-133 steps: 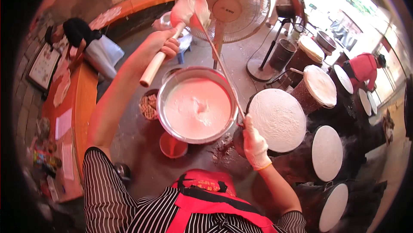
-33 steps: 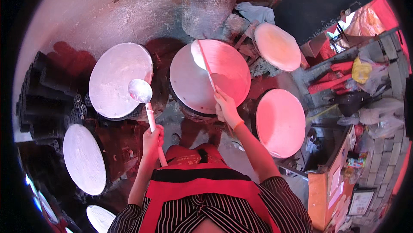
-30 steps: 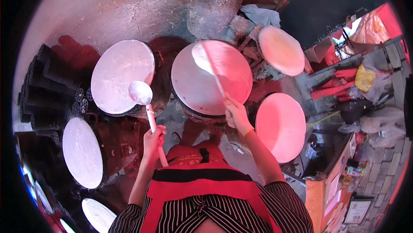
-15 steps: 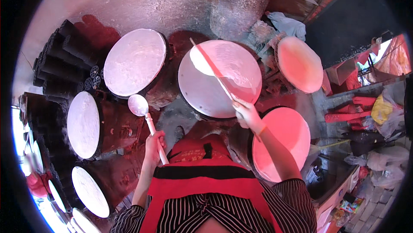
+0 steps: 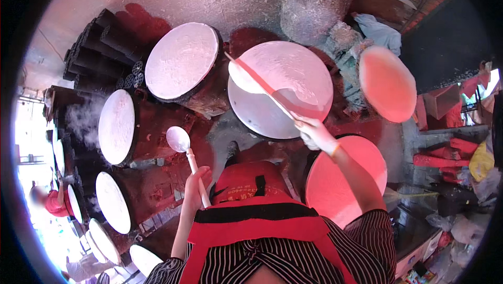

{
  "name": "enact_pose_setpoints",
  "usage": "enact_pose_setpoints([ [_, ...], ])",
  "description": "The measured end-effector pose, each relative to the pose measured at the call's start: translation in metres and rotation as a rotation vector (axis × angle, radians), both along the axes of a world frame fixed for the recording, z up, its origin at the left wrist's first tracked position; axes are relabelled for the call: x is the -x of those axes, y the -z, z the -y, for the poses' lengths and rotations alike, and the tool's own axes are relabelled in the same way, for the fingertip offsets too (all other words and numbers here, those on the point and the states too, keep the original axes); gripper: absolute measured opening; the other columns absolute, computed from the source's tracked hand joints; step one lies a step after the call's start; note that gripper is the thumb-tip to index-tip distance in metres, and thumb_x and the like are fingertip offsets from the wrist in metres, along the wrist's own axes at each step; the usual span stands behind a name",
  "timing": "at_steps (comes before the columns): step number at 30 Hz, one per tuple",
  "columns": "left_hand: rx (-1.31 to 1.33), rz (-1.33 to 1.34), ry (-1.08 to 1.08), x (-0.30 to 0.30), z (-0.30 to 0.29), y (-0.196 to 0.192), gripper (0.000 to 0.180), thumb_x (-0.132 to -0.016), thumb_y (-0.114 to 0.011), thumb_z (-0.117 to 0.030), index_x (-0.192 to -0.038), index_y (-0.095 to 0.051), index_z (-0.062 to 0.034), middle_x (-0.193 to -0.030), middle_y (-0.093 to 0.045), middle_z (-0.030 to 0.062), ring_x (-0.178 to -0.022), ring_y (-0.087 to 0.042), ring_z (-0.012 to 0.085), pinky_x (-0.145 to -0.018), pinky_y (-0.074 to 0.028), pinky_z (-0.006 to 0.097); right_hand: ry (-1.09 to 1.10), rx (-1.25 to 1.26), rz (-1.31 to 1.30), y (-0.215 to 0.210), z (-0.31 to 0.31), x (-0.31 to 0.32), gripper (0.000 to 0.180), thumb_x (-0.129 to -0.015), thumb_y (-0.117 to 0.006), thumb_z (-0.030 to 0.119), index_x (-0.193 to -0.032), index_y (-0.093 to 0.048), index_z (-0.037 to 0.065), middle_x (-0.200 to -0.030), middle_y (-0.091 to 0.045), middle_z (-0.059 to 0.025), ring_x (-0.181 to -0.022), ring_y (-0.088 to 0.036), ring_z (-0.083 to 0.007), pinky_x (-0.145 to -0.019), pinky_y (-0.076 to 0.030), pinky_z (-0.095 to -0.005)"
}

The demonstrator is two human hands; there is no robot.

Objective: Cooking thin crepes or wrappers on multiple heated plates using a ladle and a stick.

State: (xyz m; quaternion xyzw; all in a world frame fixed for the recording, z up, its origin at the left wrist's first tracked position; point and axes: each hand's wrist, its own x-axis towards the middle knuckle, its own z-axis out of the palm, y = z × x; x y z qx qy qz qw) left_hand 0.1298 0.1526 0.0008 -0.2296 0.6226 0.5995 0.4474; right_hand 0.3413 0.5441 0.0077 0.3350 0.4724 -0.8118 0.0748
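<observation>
My left hand grips the handle of a white ladle, whose bowl points up and away over a dark stove. My right hand, in a pale glove, holds a long thin stick slanting up-left. A thin pale sheet is lifted on the stick and partly peeled off the round steaming plate in front of me. I wear a red apron over a striped shirt.
More round cloth-topped steamers surround me: one at the upper left, two at the left, pink-lit ones at the right and lower right. Black cylinders are stacked at the far left. A person in red stands at the left edge.
Since 4.4 s ago I have turned from a bowl of batter to the steamers. In the last second the stick has lifted the thin sheet further off the plate; the ladle stays raised.
</observation>
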Motion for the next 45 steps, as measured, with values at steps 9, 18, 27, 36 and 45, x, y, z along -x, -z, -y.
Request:
enact_pose_setpoints([
  [9, 0.15, -0.001, 0.064, -0.029, 0.031, -0.027, 0.038, -0.09, -0.064, -0.027, -0.124, -0.061, -0.0119, -0.127, -0.054, -0.0039, -0.109, -0.047, 0.0085, -0.092, -0.039, 0.028, -0.001, -0.119, -0.101, 0.014, -0.022, -0.012, 0.045, -0.099, -0.057, 0.03, -0.142, -0.051, 0.015, -0.055, -0.04, 0.0071, -0.037, -0.035, -0.0051, -0.032, -0.025, -0.0243],
  [18, -0.003, -0.084, 0.434, 0.031, 0.009, -0.027, 0.035, -0.092, -0.063, -0.028, -0.123, -0.061, -0.0112, -0.127, -0.057, -0.0049, -0.113, -0.048, 0.0049, -0.095, -0.038, 0.026, 0.579, -0.214, 0.052, -0.009, 0.106, -0.078, 0.043, -0.099, -0.057, 0.028, -0.141, -0.053, 0.019, -0.055, -0.037, 0.0077, -0.039, -0.032, -0.0053, -0.038, -0.025, -0.0244],
  [27, -0.037, -0.2, 0.761, 0.119, 0.031, -0.01, 0.035, -0.091, -0.065, -0.028, -0.122, -0.065, -0.0113, -0.118, -0.06, -0.004, -0.11, -0.052, 0.0087, -0.096, -0.036, 0.027, 0.665, -0.121, 0.035, -0.001, 0.27, -0.071, 0.049, -0.1, -0.055, 0.033, -0.144, -0.048, 0.013, -0.056, -0.034, 0.0085, -0.04, -0.03, -0.004, -0.037, -0.021, -0.0229],
  [36, -0.043, -0.116, 0.599, 0.154, 0.147, 0.012, 0.035, -0.092, -0.062, -0.028, -0.121, -0.064, -0.0086, -0.121, -0.06, 0.0004, -0.11, -0.051, 0.0104, -0.095, -0.038, 0.029, 1.108, 0.098, -0.345, 0.073, 0.252, 0.22, 0.026, -0.103, -0.047, 0.032, -0.125, -0.055, 0.02, -0.059, -0.037, 0.009, -0.042, -0.036, -0.006, -0.037, -0.029, -0.0233],
  [45, -0.037, 0.153, 0.233, 0.152, 0.225, -0.004, 0.032, -0.094, -0.055, -0.021, -0.122, -0.057, -0.007, -0.095, -0.058, 0.0021, -0.087, -0.062, 0.0175, -0.08, -0.057, 0.04, 1.393, -0.335, -0.262, 0.158, 0.162, 0.394, 0.034, -0.099, -0.048, 0.043, -0.13, -0.051, 0.029, -0.06, -0.044, 0.0005, -0.044, -0.044, -0.0149, -0.041, -0.034, -0.0325],
])
